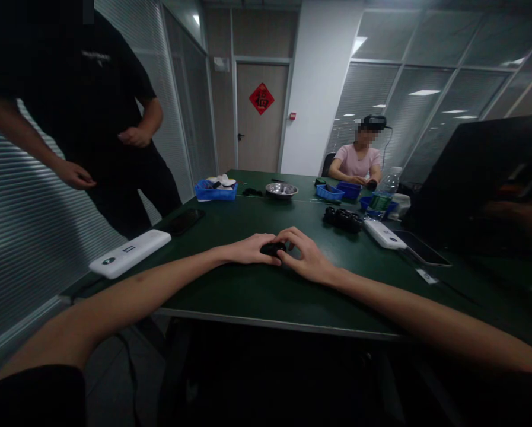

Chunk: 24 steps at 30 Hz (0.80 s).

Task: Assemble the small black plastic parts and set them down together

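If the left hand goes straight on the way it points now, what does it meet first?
The black object, which the left hand seems to touch at its fingertips; just beyond it lies the right hand.

Item count, by kind:

- White rectangular power bank (130, 253): two units. The second power bank (384, 233) lies on the right.
- Flat black smartphone (185, 220): two units. The second smartphone (421, 249) lies on the right.
- Blue plastic tray (215, 192): three in plain view, plus a fourth partly hidden behind the bottle.
- Round steel bowl (281, 190): one.
- Clear plastic bottle with green label (384, 194): one.
- Small black part (273, 248): one, separate.
- Heap of black parts (343, 219): one; the number of pieces cannot be told.
- Other persons: two.
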Available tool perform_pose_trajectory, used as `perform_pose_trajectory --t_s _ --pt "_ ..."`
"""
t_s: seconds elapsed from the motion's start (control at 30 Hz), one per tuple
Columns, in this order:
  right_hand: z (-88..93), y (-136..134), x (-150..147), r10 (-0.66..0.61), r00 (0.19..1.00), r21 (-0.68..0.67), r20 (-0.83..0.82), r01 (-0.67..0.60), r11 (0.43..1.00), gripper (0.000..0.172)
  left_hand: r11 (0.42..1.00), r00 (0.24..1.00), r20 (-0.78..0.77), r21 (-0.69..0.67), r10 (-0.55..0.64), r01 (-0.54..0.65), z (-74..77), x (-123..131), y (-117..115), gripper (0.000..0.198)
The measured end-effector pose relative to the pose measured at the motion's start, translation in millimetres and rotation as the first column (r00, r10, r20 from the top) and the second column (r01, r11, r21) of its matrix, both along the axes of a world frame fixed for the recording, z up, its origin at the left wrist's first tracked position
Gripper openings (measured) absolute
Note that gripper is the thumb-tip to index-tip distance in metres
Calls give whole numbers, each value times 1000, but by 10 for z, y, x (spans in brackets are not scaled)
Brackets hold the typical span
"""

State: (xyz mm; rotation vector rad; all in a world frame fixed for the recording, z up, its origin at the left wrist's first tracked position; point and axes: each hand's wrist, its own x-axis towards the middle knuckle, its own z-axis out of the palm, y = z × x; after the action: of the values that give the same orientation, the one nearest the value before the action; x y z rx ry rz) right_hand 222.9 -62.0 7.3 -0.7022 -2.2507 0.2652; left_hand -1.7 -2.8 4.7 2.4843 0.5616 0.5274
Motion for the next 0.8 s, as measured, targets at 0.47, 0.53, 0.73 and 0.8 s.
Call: perform_pose_trajectory --t_s 0.47,0.53,0.73,0.8 --pt "0 -6 3 -14 1000 -13 -3 14 1000 21 1000 1000 -2 -17 -24 24 16 -1 -8 59" --pt "-3 -3 6 -42 999 -20 3 43 999 21 999 999 5 -21 -35 35 25 0 -16 58" --pt "6 -10 14 4 1000 -24 29 -4 1000 20 1000 1000 -16 -20 -10 10 31 6 -20 50" --pt "7 -12 10 5 1000 -19 26 -4 1000 21 1000 1000 -19 -27 -14 14 37 8 -24 51"
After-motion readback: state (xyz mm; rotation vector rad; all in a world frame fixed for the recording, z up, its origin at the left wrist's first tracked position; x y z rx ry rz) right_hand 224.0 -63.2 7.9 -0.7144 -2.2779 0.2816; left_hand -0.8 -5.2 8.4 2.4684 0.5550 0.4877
